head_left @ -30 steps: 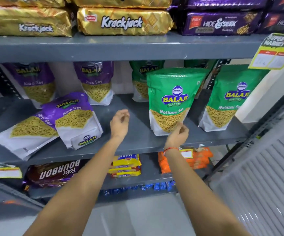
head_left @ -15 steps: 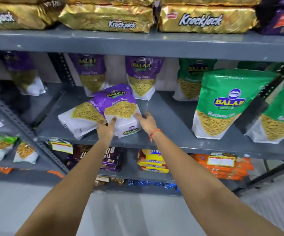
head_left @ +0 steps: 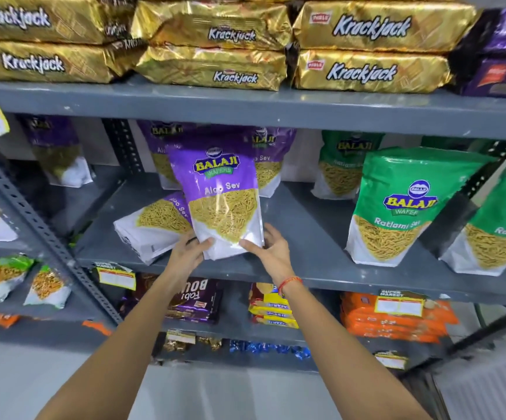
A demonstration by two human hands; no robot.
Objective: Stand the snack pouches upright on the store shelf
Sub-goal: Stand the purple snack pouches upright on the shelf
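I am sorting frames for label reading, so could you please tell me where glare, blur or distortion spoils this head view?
Head view: glare streaks cross the gold Krackjack packs and the clear window of the held purple pouch; the back-row pouches sit in the upper shelf's shadow and read soft; the frame edges smear, and the wide lens tilts the left upright.

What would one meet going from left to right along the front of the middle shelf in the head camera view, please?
Toppled purple Aloo Sev pouch → upright purple Aloo Sev pouch, held at its base by the left hand and the right hand → green Ratlami Sev pouch → second green pouch at the right edge.
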